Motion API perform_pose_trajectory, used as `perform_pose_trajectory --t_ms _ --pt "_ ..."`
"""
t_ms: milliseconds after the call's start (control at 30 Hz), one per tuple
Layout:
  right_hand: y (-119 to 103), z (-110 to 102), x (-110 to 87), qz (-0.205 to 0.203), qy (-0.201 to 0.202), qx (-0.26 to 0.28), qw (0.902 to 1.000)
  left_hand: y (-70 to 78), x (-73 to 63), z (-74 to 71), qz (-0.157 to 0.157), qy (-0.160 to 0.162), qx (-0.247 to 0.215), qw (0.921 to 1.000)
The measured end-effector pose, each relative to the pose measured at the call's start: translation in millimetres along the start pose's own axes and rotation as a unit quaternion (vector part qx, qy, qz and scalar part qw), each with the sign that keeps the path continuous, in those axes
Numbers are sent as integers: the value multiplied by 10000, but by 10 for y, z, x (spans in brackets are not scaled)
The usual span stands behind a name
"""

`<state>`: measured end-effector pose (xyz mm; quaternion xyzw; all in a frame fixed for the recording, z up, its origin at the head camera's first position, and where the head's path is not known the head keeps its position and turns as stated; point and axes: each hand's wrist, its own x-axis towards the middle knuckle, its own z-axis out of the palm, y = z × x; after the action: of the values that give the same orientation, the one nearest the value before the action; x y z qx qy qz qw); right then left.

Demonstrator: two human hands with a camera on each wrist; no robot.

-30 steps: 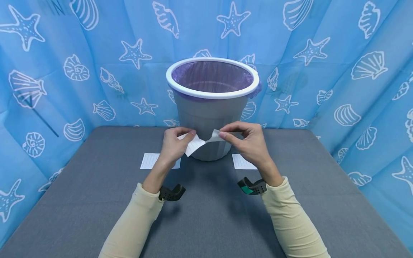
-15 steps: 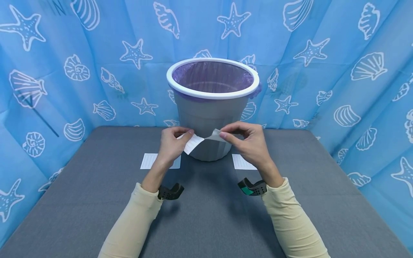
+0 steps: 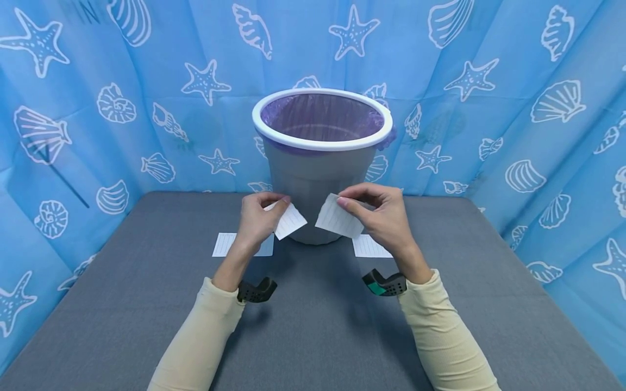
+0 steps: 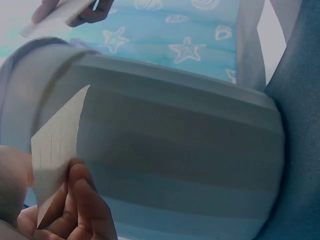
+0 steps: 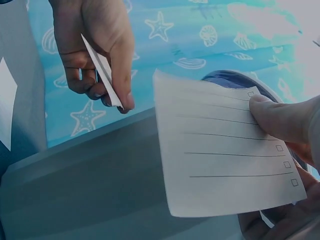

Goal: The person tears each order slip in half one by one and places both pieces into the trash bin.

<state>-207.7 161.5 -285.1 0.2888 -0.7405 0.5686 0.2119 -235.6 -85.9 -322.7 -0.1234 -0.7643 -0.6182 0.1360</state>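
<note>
My left hand (image 3: 257,217) pinches a piece of white lined paper (image 3: 292,221) between thumb and fingers, its lower corner pointing toward the middle. Opposite it, my right hand (image 3: 383,217) pinches a second piece of lined paper (image 3: 337,216) by its upper edge. A gap separates the two pieces. Small checkboxes run along one side of the right piece (image 5: 225,155) in the right wrist view, and its top edge is uneven. Both hands are in front of a grey trash can (image 3: 318,174), above the table.
The trash can has a white rim (image 3: 323,145) and a purple liner (image 3: 318,117). Flat on the grey table (image 3: 313,326) lie two lined paper sheets, a left sheet (image 3: 224,245) and a right sheet (image 3: 370,248), partly behind my arms. A blue shell-patterned curtain (image 3: 205,32) surrounds the table.
The paper stretched between my hands has torn fully into two separate pieces. The right piece now hangs flat toward the camera, and my left hand has shifted slightly left.
</note>
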Motion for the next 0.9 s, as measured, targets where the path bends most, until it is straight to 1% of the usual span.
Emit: perform_pose_trajectory --t_ms 133,233,433,667,900 --pt "-4 -24 3 39 -41 -16 10000 20 -7 -9 -10 -51 26 10000" --pt "-10 -36 6 54 -51 -50 10000 51 -14 -22 44 -43 33 10000" --pt "-26 -63 10 130 -42 -77 9999 137 -18 -72 210 50 1 9998" --pt "-42 -107 17 111 41 -113 9999 242 -24 -166 220 243 -162 9993" --pt "-60 -157 16 243 128 -112 9996 311 -43 -238 258 352 -137 9990"
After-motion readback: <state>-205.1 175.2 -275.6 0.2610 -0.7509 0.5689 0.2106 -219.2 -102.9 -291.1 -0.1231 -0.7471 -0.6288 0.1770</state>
